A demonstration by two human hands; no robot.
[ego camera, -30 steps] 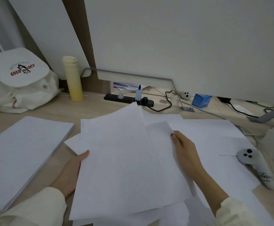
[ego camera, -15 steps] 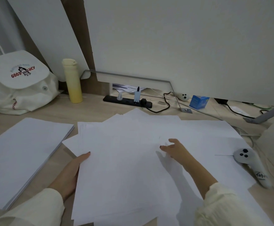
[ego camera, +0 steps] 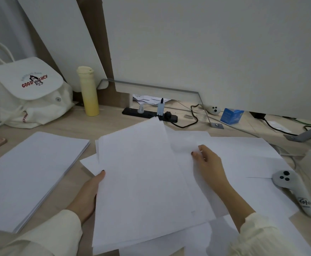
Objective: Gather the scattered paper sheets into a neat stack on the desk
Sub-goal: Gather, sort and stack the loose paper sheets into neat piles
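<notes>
- Your left hand (ego camera: 88, 193) clamps the left edge of the bundle of sheets (ego camera: 141, 182). The thumb (ego camera: 100, 175) lies on top and the fingers are hidden beneath. It looks like the anchor hand, holding what is already collected so new sheets have an edge to square against.
- Your right hand (ego camera: 210, 165) is just right of the bundle. Its fingertips (ego camera: 194, 154) curl onto the edge of a curled sheet (ego camera: 182, 146), which bends upward there. This reads as a pinch to draw that sheet in over the bundle.
- The bundle's far corner stands raised off the desk (ego camera: 104, 124), and the sheets under it fan out unevenly. It is gathered but not yet squared.
- Loose sheets (ego camera: 243, 156) lie overlapped to the right, under and beyond your right wrist. More poke out below the bundle near your sleeves.
- A controller (ego camera: 289, 185) rests on the right-hand sheets. My guess is it will have to be lifted off before those sheets slide freely.
- A tidy stack (ego camera: 30, 172) lies flat to the left, near the bundle but not touching it. It is the likely destination.
- Along the far side of the desk are a bag (ego camera: 30, 93), a yellow bottle (ego camera: 88, 91), a power strip (ego camera: 149, 113) and a blue box (ego camera: 232, 116), all well away from the paper.
- Task is roughly midway, by my judgement.
</notes>
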